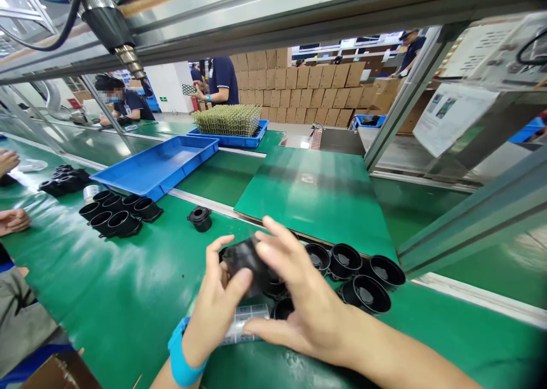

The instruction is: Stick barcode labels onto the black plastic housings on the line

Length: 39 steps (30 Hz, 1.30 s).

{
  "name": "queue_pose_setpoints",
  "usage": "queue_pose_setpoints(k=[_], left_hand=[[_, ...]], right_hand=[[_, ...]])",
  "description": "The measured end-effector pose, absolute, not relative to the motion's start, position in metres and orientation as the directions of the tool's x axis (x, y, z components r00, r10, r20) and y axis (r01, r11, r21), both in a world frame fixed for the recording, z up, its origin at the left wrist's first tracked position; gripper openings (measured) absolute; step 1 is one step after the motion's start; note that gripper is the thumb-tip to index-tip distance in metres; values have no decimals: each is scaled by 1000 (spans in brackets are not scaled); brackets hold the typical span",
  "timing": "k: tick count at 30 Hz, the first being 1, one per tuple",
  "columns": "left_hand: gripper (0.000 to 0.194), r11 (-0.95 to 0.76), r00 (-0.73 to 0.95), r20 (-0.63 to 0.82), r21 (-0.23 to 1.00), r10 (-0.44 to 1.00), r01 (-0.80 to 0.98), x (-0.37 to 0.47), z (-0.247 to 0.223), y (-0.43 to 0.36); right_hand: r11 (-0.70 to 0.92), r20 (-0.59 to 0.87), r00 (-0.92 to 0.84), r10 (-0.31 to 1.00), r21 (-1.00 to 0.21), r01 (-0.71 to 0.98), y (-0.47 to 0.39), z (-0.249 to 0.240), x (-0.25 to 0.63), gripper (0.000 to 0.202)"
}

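Note:
My left hand [216, 303], with a blue wristband, grips a black round plastic housing [245, 261], which is blurred. Over its right side, my right hand [303, 292] has its fingers spread and thumb stretched out; whether the fingertips touch the housing I cannot tell. Beneath the hands lies a strip of shiny clear labels [243, 320], partly covered. Several black cup-shaped housings [365, 294] stand to the right of my right hand, some hidden behind it.
One black housing [200, 218] stands alone on the green bench, left of a raised green board [316, 189]. More black housings [122, 222] cluster farther left. Behind them is a blue tray [162, 178]. A co-worker's hands [12, 221] show at the left edge. A tool [115, 30] hangs overhead.

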State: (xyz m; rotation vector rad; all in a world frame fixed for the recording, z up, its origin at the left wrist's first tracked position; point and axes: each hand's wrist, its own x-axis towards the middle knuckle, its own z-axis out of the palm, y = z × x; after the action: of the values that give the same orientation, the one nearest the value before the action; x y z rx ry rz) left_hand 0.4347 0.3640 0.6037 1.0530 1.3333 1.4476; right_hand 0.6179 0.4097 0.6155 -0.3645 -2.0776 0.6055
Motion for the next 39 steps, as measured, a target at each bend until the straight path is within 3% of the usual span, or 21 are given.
queue_pose_setpoints(k=[2, 5, 10, 16, 21, 26, 32, 39], left_hand=[[60, 35, -244, -127, 936, 961, -351, 432, 609, 364], [61, 122, -127, -230, 819, 965, -560, 429, 615, 362], [61, 180, -70, -275, 779, 959, -600, 431, 616, 360], [66, 181, -42, -269, 748, 962, -639, 432, 617, 360], [65, 141, -25, -214, 724, 977, -675, 434, 617, 363], [58, 80, -130, -205, 776, 970, -625, 434, 608, 364], [68, 84, -161, -197, 844, 967, -530, 436, 598, 362], [58, 16, -173, -113, 877, 978, -481, 443, 596, 360]], right_hand=[[739, 691, -387, 611, -673, -36, 408, 621, 621, 99], [610, 627, -153, 764, -779, -145, 406, 628, 621, 69], [467, 498, -45, 866, -838, -282, 409, 635, 618, 42], [346, 401, -81, 912, -862, -370, 414, 632, 620, 30], [249, 338, -156, 928, -876, -413, 413, 632, 617, 33], [126, 292, -283, 914, -865, -486, 410, 634, 614, 45], [-40, 190, -474, 860, -901, -432, 411, 631, 616, 73], [-71, 136, -556, 820, -940, -334, 411, 628, 617, 79]])
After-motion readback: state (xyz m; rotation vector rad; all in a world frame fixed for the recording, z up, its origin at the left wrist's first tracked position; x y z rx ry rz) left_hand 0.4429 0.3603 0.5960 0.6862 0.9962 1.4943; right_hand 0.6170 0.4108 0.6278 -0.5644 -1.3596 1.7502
